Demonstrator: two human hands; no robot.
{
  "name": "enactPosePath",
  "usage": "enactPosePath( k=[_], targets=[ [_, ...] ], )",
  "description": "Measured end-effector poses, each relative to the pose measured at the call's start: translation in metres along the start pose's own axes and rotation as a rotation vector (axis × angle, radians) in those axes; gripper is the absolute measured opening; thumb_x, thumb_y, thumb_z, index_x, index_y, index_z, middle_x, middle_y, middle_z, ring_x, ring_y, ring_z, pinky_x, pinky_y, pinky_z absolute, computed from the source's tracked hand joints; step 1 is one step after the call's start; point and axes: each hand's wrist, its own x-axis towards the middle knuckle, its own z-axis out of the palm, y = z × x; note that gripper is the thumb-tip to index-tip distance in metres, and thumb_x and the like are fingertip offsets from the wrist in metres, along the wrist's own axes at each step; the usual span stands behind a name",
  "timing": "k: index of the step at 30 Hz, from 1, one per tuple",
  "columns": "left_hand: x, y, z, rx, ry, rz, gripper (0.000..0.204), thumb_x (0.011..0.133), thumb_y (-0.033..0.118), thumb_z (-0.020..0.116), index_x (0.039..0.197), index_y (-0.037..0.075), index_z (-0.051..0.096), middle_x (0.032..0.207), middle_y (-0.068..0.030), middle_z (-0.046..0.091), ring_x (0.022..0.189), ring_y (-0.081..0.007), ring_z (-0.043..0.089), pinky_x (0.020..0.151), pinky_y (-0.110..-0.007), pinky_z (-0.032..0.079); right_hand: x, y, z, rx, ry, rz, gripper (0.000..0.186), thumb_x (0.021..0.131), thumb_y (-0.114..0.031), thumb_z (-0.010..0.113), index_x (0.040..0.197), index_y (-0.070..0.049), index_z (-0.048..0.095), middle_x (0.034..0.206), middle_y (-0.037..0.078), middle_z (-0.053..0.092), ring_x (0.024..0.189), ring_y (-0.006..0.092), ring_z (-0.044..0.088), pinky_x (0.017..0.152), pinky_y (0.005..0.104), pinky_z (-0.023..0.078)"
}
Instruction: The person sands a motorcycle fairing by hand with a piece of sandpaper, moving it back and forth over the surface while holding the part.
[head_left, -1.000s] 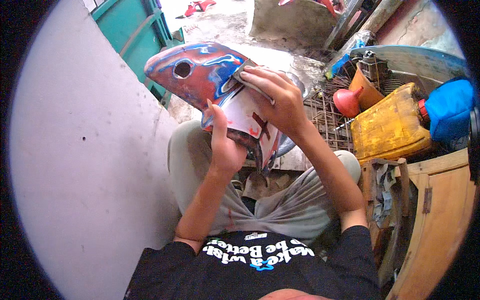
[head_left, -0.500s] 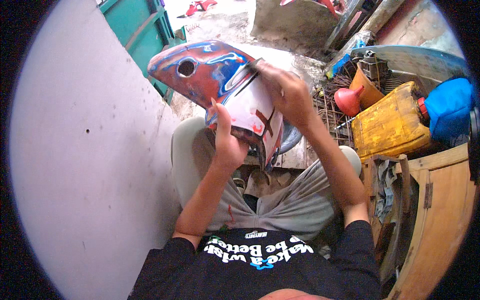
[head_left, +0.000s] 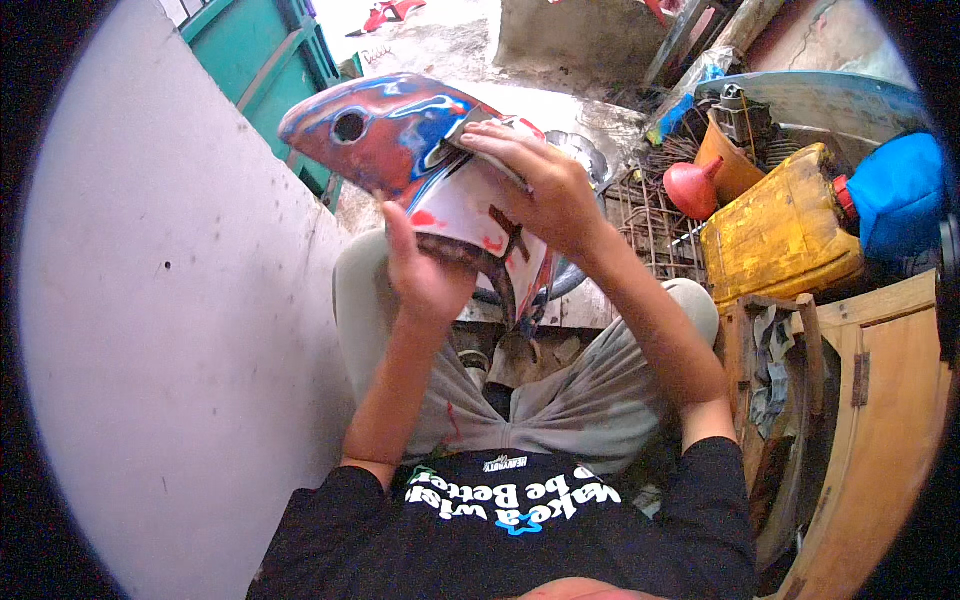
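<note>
A curved motorcycle body panel [head_left: 400,115], patchy in rust red, blue and white, is tilted above my knees. It has a round hole near its left end and a brown cross mark on its white part. Its lower edge rests in my left hand [head_left: 430,275], thumb on the outer face and fingers hidden beneath. My right hand [head_left: 545,190] lies across the panel, fingers close together, pressing a dark grey sheet that looks like sandpaper [head_left: 452,142] onto the surface. The palm hides part of the sheet.
A pale wall [head_left: 180,350] rises close on my left. To the right are a yellow jerrycan [head_left: 770,235], a red funnel [head_left: 692,187], a blue cloth-like thing [head_left: 900,200] and a wooden cabinet door [head_left: 885,400]. Behind the panel sits a round dark-rimmed basin [head_left: 580,155].
The panel has shifted slightly left and toward me with my left hand. My right hand has slid left and turned flatter over it, carrying the sheet along.
</note>
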Motion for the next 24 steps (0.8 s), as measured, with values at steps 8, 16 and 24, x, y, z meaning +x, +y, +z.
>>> enactPosePath(
  k=[8, 16, 24],
  targets=[
    [-0.016, 0.061, 0.030, 0.457, 0.144, 0.098, 0.056, 0.104, 0.039, 0.051, 0.144, 0.001, 0.042, 0.132, -0.0164, 0.059, 0.109, -0.0259, 0.066, 0.093, -0.039, 0.057, 0.001, -0.029, -0.007, 0.107, -0.124, -0.063, 0.043, 0.084, -0.010, 0.068, 0.127, -0.008, 0.066, 0.129, 0.013, 0.066, 0.123, 0.0301, 0.062, 0.103, 0.0403, 0.050],
    [-0.019, 0.068, 0.025, 0.380, 0.127, 0.007, 0.057, 0.104, 0.049, 0.044, 0.140, 0.005, 0.045, 0.129, -0.0141, 0.061, 0.109, -0.0240, 0.067, 0.090, -0.039, 0.058, 0.001, -0.032, -0.004, 0.062, -0.148, -0.102, 0.045, 0.083, -0.009, 0.069, 0.127, -0.008, 0.066, 0.131, 0.012, 0.065, 0.125, 0.0299, 0.060, 0.106, 0.0409, 0.048],
    [-0.022, 0.070, 0.008, 0.261, 0.041, -0.061, 0.061, 0.103, 0.054, 0.043, 0.140, 0.006, 0.046, 0.127, -0.0122, 0.063, 0.108, -0.0224, 0.067, 0.090, -0.038, 0.058, -0.001, -0.061, 0.011, 0.003, -0.179, -0.259, 0.042, 0.084, -0.005, 0.064, 0.126, -0.007, 0.066, 0.129, 0.012, 0.066, 0.123, 0.0280, 0.062, 0.107, 0.0421, 0.048]
  ],
)
